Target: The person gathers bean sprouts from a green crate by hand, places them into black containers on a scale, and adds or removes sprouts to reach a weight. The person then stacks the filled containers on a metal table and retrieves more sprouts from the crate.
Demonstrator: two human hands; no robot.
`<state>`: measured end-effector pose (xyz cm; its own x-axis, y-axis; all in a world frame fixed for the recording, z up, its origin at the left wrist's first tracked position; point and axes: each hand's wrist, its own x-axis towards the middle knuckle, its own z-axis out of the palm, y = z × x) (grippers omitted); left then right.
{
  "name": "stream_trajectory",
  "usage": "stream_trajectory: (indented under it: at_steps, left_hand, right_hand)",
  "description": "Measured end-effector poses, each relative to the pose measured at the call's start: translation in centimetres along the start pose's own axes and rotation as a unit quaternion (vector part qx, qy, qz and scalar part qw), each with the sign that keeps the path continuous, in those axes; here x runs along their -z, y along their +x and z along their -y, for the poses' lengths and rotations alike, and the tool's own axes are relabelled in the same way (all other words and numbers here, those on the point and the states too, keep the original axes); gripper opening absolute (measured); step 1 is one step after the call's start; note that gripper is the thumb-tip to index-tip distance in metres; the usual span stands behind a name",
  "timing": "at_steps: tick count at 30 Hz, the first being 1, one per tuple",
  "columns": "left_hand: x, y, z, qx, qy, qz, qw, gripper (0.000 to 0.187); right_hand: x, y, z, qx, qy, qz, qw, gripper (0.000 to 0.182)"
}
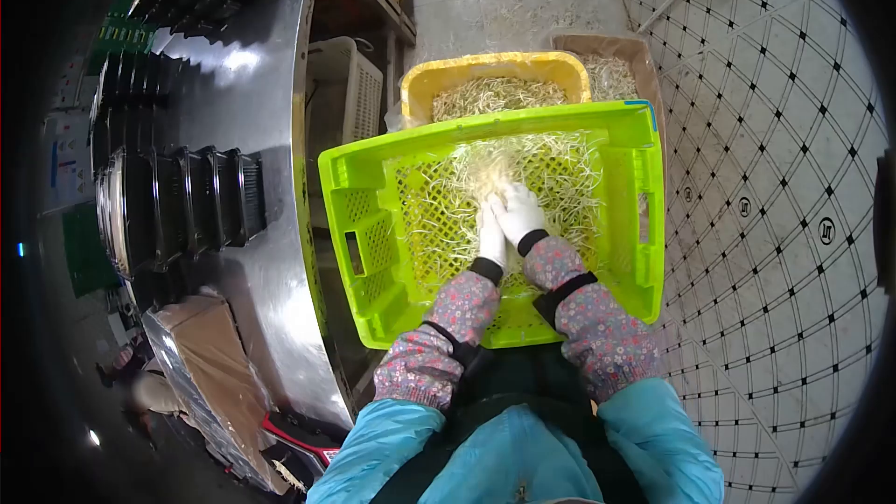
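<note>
A bright green plastic basket (350, 163) with perforated walls and floor stands in front of me. Pale bean sprouts (569, 173) lie scattered across its bottom. In the middle of the basket my left hand (491, 235) and my right hand (518, 215), both in white gloves, are side by side and touching. Their fingers close around a bunch of sprouts, which is blurred just beyond the fingertips. Some fingertips are hidden among the sprouts. Flowered sleeve covers with black bands reach up to both wrists.
Behind the basket stand a yellow tub (415, 89) and a brown box (649, 84), both holding sprouts. To the left is a steel table (261, 317) with stacked black trays (177, 196) and a cardboard box (210, 355). A white crate (364, 93) sits beneath it. Patterned floor (765, 224) lies right.
</note>
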<state>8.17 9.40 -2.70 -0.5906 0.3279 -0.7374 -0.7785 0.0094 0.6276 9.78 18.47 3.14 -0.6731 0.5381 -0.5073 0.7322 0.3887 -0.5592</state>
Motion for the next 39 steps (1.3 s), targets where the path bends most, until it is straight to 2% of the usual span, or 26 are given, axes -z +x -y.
stream_trajectory:
  at_steps: [2, 3, 4, 6, 8, 9, 10, 11, 12, 14, 16, 18, 22, 23, 24, 25, 26, 29, 30, 31, 33, 34, 36, 37, 38, 39]
  left_hand:
    - [0.0, -4.6, -1.0, -0.005, -0.14, 0.057, 0.988, 0.064]
    - [-0.4, -7.0, -2.3, 0.026, -0.169, 0.061, 0.983, 0.067]
    - [0.1, -8.6, -2.8, 0.059, -0.197, 0.065, 0.976, 0.07]
    - [2.8, -10.2, -2.5, 0.131, -0.051, -0.009, 0.99, 0.077]
    - [7.0, -10.6, -3.6, 0.132, 0.162, 0.058, 0.976, 0.089]
    - [10.1, -9.7, -3.0, 0.006, 0.352, 0.063, 0.934, 0.092]
    - [12.6, -8.7, -2.5, -0.121, 0.523, 0.066, 0.841, 0.096]
    - [12.1, -9.7, -4.8, -0.22, 0.599, 0.054, 0.768, 0.104]
    - [10.6, -10.2, -6.8, -0.219, 0.598, 0.056, 0.769, 0.104]
    - [7.9, -9.7, -9.8, -0.29, 0.733, 0.126, 0.602, 0.112]
    - [6.4, -7.2, -9.5, -0.289, 0.757, 0.153, 0.565, 0.118]
    - [5.1, -4.5, -8.9, -0.308, 0.818, 0.177, 0.453, 0.116]
    - [4.6, -0.1, -7.2, -0.307, 0.833, 0.146, 0.437, 0.112]
    - [5.0, 0.6, -6.9, -0.283, 0.797, 0.15, 0.512, 0.107]
    - [5.3, 1.0, -6.7, -0.259, 0.755, 0.151, 0.583, 0.102]
    - [5.6, 0.9, -6.4, -0.302, 0.745, 0.131, 0.581, 0.082]
    - [6.1, 0.7, -6.2, -0.303, 0.746, 0.131, 0.579, 0.082]
    - [5.9, -2.4, -8.4, -0.267, 0.718, 0.138, 0.628, 0.047]
    - [6.8, -2.8, -8.9, -0.267, 0.718, 0.137, 0.628, 0.047]
    - [8.1, -3.0, -9.7, -0.29, 0.741, 0.149, 0.587, 0.048]
    - [9.6, -4.0, -11.1, -0.342, 0.774, 0.162, 0.508, 0.051]
    - [9.5, -4.5, -11.2, -0.341, 0.774, 0.162, 0.508, 0.051]
    - [8.8, -5.3, -11.2, -0.408, 0.782, 0.206, 0.424, 0.053]
    - [7.3, -6.3, -11.0, -0.346, 0.813, 0.227, 0.409, 0.045]
    - [7.0, -6.0, -9.8, -0.405, 0.764, 0.237, 0.442, 0.052]
    - [6.1, -6.2, -8.9, -0.41, 0.775, 0.227, 0.425, 0.058]
  right_hand:
    - [0.6, -1.6, 0.5, 0.154, -0.031, 0.002, 0.988, 0.057]
    - [1.2, -1.5, 0.5, 0.17, -0.043, 0.083, 0.981, 0.063]
    - [1.6, -1.4, 0.3, 0.168, -0.043, 0.085, 0.981, 0.063]
    - [2.9, -0.7, -0.3, 0.196, -0.102, 0.145, 0.965, 0.07]
    - [4.8, -0.6, -1.5, 0.177, -0.093, 0.154, 0.968, 0.08]
    - [5.2, -0.9, -2.6, 0.173, -0.093, 0.08, 0.977, 0.086]
    - [5.6, -1.2, -3.7, 0.166, -0.094, 0.005, 0.982, 0.093]
    - [5.9, -2.2, -4.4, 0.176, -0.094, 0.004, 0.98, 0.107]
    - [5.5, -3.2, -4.6, 0.173, -0.096, 0.004, 0.98, 0.107]
    - [4.4, -5.0, -4.7, 0.202, -0.202, 0.052, 0.957, 0.12]
    - [2.7, -5.0, -4.4, 0.214, -0.237, 0.084, 0.944, 0.128]
    - [1.6, -4.5, -4.0, 0.209, -0.304, 0.09, 0.925, 0.128]
    - [-0.2, -1.8, -5.0, 0.21, -0.271, 0.034, 0.939, 0.101]
    - [-0.7, -1.6, -5.9, 0.24, -0.21, -0.035, 0.947, 0.087]
    - [-0.7, -1.6, -6.0, 0.24, -0.208, -0.035, 0.948, 0.087]
    - [-0.5, -1.4, -6.0, 0.201, -0.174, 0.01, 0.964, 0.087]
    - [-0.4, -1.3, -6.0, 0.161, -0.139, 0.054, 0.976, 0.087]
    - [2.6, -1.8, -5.3, 0.147, -0.123, 0.068, 0.979, 0.07]
    - [3.4, -1.9, -5.7, 0.144, -0.104, 0.074, 0.981, 0.065]
    - [4.2, -2.1, -6.4, 0.175, -0.049, -0.016, 0.983, 0.056]
    - [7.3, -1.9, -7.1, 0.124, 0.008, -0.007, 0.992, 0.061]
    - [8.6, -1.7, -7.3, 0.067, 0.066, 0.004, 0.996, 0.067]
    - [8.0, -0.8, -7.5, 0.043, 0.114, 0.01, 0.992, 0.077]
    - [7.3, -0.7, -6.5, 0.061, 0.117, -0.004, 0.991, 0.077]
    - [6.6, -0.5, -5.3, 0.08, 0.119, -0.018, 0.99, 0.076]
    - [5.7, -0.5, -4.3, 0.082, 0.083, 0.011, 0.993, 0.09]
